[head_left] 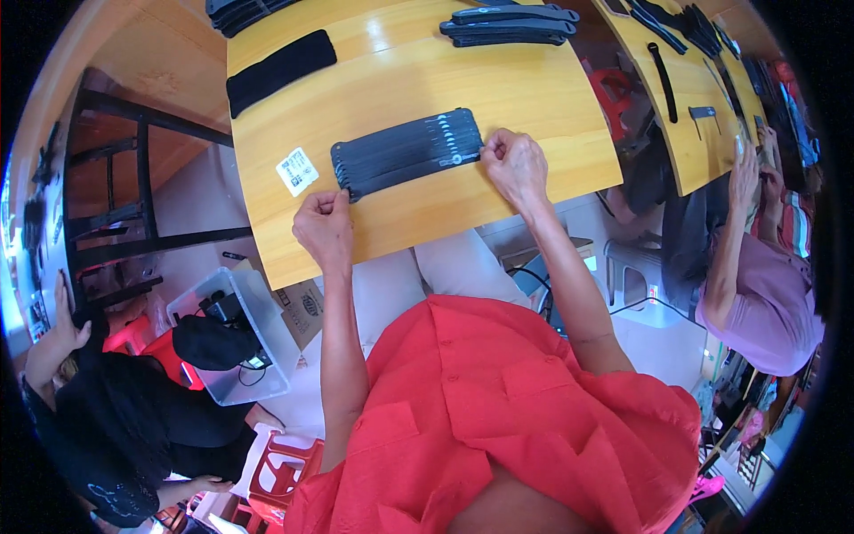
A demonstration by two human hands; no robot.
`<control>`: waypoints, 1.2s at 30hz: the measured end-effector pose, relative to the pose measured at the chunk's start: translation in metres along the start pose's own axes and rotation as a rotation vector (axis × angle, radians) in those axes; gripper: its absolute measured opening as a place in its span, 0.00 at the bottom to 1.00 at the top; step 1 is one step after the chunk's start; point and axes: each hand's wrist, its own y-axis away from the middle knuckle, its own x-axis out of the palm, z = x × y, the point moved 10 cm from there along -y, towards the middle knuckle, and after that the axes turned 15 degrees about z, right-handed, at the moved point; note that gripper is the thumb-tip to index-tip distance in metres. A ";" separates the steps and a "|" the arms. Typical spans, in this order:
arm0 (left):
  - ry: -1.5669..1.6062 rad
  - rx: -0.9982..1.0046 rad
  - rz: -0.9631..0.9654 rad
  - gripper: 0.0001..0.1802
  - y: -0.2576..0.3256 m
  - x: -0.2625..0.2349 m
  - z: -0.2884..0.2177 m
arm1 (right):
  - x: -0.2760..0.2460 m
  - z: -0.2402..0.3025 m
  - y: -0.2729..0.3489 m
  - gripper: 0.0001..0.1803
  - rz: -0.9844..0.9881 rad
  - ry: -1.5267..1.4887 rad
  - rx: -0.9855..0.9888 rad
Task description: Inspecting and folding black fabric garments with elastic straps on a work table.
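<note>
On the yellow wooden table before me lies a row of flat black straps (400,153), overlapping side by side. White marks run across them near the right end. My left hand (325,230) pinches the left end of the nearest strap with thumb and forefinger. At the other end, my right hand (516,166) is closed, its fingertips pressed together at the right tip of the straps. A white printed label (297,171) lies to the left of the row.
A wide black band (282,73) and a stack of black straps (509,27) lie farther back. Another table (683,157) stands at right, beside a person in a pink top (769,307). At left are a clear plastic bin (276,360) and a person in black (133,409).
</note>
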 end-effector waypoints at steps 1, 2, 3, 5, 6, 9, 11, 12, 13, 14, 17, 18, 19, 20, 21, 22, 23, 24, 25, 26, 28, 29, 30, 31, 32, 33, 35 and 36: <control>0.004 0.005 0.006 0.07 -0.002 0.001 0.002 | 0.004 -0.005 -0.003 0.04 0.051 -0.023 0.045; -0.073 0.021 -0.011 0.08 -0.003 -0.001 0.000 | 0.007 -0.009 -0.006 0.05 0.101 -0.049 0.085; -0.148 0.037 -0.030 0.08 -0.003 -0.003 -0.003 | 0.003 -0.008 -0.007 0.05 0.093 -0.048 0.081; -0.129 -0.001 -0.006 0.08 -0.002 -0.002 -0.006 | 0.008 -0.014 -0.009 0.05 0.194 -0.058 0.137; -0.113 -0.046 0.020 0.08 -0.002 -0.001 -0.006 | 0.006 -0.014 -0.010 0.05 0.185 -0.058 0.129; -0.018 -0.060 0.127 0.08 -0.009 0.004 0.004 | 0.005 -0.012 -0.011 0.05 0.201 -0.050 0.107; 0.156 -0.048 0.220 0.09 -0.015 0.000 0.013 | 0.007 -0.010 -0.013 0.07 0.264 -0.087 0.049; 0.323 -0.047 0.326 0.11 -0.017 0.005 0.014 | 0.003 -0.015 -0.014 0.07 0.252 -0.083 0.038; 0.330 -0.033 0.322 0.11 -0.018 -0.004 0.014 | 0.003 -0.027 -0.016 0.08 0.266 -0.427 0.024; 0.294 0.026 0.207 0.14 -0.017 -0.026 0.011 | 0.005 -0.032 -0.015 0.11 0.282 -0.773 0.011; -0.180 0.333 -0.024 0.26 -0.002 -0.038 -0.023 | -0.015 0.001 0.004 0.22 0.024 -0.151 -0.175; -0.627 0.567 -0.143 0.34 0.022 -0.023 -0.059 | -0.017 0.046 0.027 0.29 -0.209 0.435 -0.355; -0.710 0.593 0.012 0.40 0.028 0.004 -0.065 | -0.009 0.057 0.033 0.29 -0.210 0.438 -0.357; -0.791 0.617 0.163 0.46 0.037 0.029 -0.075 | 0.014 0.069 0.034 0.34 -0.059 0.430 -0.386; -0.845 0.657 0.175 0.49 0.043 0.043 -0.081 | 0.036 0.079 0.032 0.39 0.094 0.422 -0.418; -0.899 0.695 0.188 0.51 0.045 0.056 -0.083 | 0.042 0.085 0.031 0.39 0.092 0.424 -0.427; -0.897 0.695 0.183 0.51 0.041 0.063 -0.082 | 0.048 0.090 0.030 0.38 0.103 0.424 -0.456; -0.892 0.735 0.212 0.53 0.038 0.073 -0.081 | 0.054 0.092 0.030 0.37 0.114 0.423 -0.484; -0.887 0.774 0.242 0.54 0.037 0.081 -0.078 | 0.062 0.089 0.026 0.38 0.123 0.446 -0.488; -0.884 0.772 0.242 0.54 0.034 0.084 -0.075 | 0.065 0.087 0.025 0.38 0.125 0.449 -0.489; -0.923 0.777 0.262 0.54 0.030 0.092 -0.065 | 0.070 0.083 0.023 0.38 0.154 0.409 -0.485; -0.922 0.775 0.271 0.54 0.030 0.093 -0.067 | 0.071 0.081 0.022 0.38 0.160 0.409 -0.478; -0.927 0.771 0.267 0.54 0.030 0.092 -0.068 | 0.071 0.081 0.021 0.38 0.163 0.418 -0.481; -0.933 0.767 0.263 0.54 0.030 0.092 -0.070 | 0.071 0.082 0.020 0.38 0.167 0.427 -0.484; -0.932 0.762 0.269 0.54 0.030 0.092 -0.071 | 0.070 0.082 0.020 0.38 0.174 0.427 -0.482; -0.935 0.761 0.281 0.53 0.030 0.092 -0.073 | 0.068 0.083 0.020 0.38 0.171 0.443 -0.473; -0.940 0.758 0.285 0.53 0.029 0.092 -0.073 | 0.069 0.085 0.020 0.38 0.167 0.457 -0.472; -0.941 0.755 0.290 0.54 0.030 0.094 -0.073 | 0.070 0.083 0.020 0.38 0.173 0.455 -0.465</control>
